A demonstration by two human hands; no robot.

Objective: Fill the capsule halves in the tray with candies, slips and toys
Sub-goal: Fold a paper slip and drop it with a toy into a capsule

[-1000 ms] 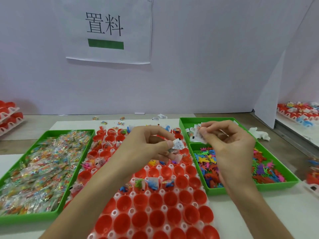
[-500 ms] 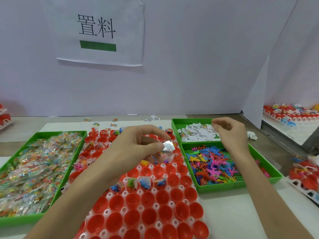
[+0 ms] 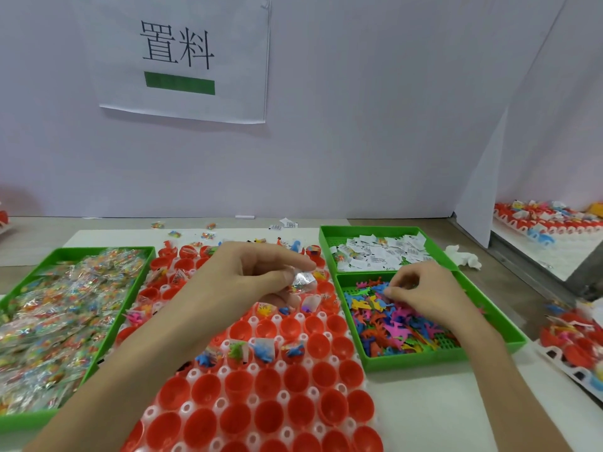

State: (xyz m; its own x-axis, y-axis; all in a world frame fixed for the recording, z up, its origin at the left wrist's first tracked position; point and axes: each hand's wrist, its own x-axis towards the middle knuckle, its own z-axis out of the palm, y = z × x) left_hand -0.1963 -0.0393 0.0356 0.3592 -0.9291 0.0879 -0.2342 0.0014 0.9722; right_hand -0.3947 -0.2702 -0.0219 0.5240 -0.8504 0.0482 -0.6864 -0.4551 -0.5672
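One hop and we're onto toys (image 3: 388, 324): right hand (image 3: 424, 291) leaves the slips (image 3: 378, 256), fingers curled in the pile, catch unclear, left hand (image 3: 257, 275) still pinches a slip (image 3: 303, 279).

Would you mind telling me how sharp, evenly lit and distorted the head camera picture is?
Head view: soft, even light, only a faint shadow under the wall sign; the slip pinched by the left hand looks blurred; candy wrappers glint; the wide lens stretches the capsule tray at the bottom.
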